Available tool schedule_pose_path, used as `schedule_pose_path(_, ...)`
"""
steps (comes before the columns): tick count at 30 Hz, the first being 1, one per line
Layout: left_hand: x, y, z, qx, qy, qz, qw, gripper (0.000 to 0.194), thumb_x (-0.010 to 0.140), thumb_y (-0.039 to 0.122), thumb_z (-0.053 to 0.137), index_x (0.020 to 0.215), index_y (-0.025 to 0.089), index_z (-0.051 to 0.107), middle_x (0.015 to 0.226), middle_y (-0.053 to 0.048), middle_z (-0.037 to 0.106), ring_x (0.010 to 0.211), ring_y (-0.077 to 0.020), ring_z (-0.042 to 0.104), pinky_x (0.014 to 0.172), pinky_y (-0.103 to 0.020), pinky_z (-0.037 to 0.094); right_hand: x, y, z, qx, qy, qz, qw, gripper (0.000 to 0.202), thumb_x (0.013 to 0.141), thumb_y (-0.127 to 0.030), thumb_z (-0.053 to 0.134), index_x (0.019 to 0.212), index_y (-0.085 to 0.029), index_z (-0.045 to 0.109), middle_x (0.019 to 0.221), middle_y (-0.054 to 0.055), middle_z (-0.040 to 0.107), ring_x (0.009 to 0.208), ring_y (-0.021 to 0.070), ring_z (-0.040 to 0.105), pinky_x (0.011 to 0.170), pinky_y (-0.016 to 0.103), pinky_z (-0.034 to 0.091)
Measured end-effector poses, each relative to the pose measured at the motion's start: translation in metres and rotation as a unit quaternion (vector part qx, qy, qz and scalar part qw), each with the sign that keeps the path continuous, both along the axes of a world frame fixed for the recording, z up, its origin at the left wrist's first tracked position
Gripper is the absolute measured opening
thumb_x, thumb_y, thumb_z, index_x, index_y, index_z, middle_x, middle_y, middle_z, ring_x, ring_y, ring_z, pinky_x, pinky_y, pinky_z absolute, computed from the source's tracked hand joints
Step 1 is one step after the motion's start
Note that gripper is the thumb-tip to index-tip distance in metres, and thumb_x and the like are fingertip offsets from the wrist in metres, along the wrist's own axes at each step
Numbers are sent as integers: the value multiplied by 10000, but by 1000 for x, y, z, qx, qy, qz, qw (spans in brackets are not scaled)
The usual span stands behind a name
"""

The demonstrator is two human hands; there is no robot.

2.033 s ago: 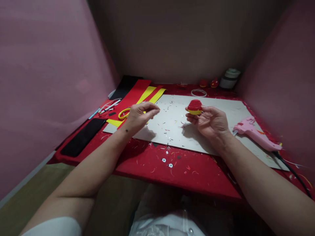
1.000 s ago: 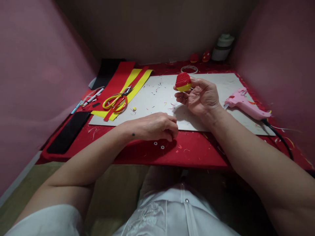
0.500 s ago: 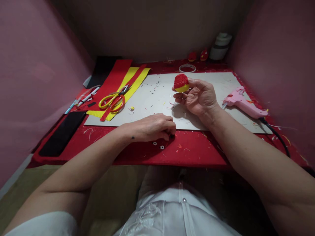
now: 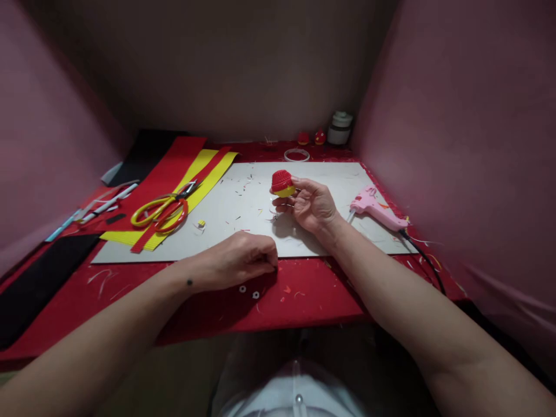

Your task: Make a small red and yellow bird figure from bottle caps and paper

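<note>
Between the thumb and fingers of my right hand (image 4: 310, 204) is a small red and yellow paper dome (image 4: 282, 182), ridged red above with a yellow band below, held up over the white board (image 4: 217, 237). My left hand (image 4: 247, 258) is closed at the board's front edge, its fingertips pinched together low over the red cloth (image 4: 313, 313). Whatever those fingertips hold, if anything, is hidden. Just below that hand lie two small white rings with dark centres, one paper eye (image 4: 242, 289) and another paper eye (image 4: 256, 295).
Scissors (image 4: 160, 211) rest on yellow corrugated paper (image 4: 217, 168) and red strips at the left. A pink glue gun (image 4: 377, 208) lies at the right, its cord trailing off the board. Behind stand a tape roll (image 4: 297, 155), a small red figure (image 4: 320, 136) and a white jar (image 4: 340, 128).
My view has shifted, so everything sits lower and further left. My left hand's fingers have drawn together near the board's edge. The right hand still holds the dome.
</note>
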State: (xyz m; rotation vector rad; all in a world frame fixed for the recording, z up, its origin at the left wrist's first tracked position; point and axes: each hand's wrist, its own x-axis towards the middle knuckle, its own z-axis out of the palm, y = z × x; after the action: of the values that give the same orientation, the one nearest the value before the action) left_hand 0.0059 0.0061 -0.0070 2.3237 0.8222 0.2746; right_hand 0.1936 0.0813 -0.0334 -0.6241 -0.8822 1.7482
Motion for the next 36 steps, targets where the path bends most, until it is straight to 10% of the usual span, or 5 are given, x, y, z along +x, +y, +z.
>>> schedule_pose_path(12,6,-3,9,-172,-124,155,965,61,825,220,621,834,164,597,683,6,680,632,-101,634,615,-196,500,-3,-4,7,29,-79,-28,996,283,632,-352,716,826,-172,615,736,26,668,614,165,607,633,322,457)
schedule_pose_path(17,0,2,11,-211,-171,174,946,129,811,254,644,902,162,634,662,14,664,608,-89,618,599,-180,487,-2,-2,2,146,-353,-144,913,268,628,-334,715,816,-170,616,761,26,647,697,157,563,644,304,417)
schedule_pose_path(26,-9,15,12,-176,-240,217,930,105,742,202,683,828,144,672,592,27,631,564,-76,581,603,-187,481,17,-6,5,195,-562,-147,790,257,700,-335,620,895,-169,644,839,82,667,772,215,583,687,347,414)
schedule_pose_path(36,-11,24,7,-151,-237,268,921,112,721,175,663,823,131,663,571,20,624,545,-82,562,579,-205,432,17,10,-14,151,-306,-171,924,369,573,-304,766,847,-216,534,836,49,670,799,213,631,777,389,470)
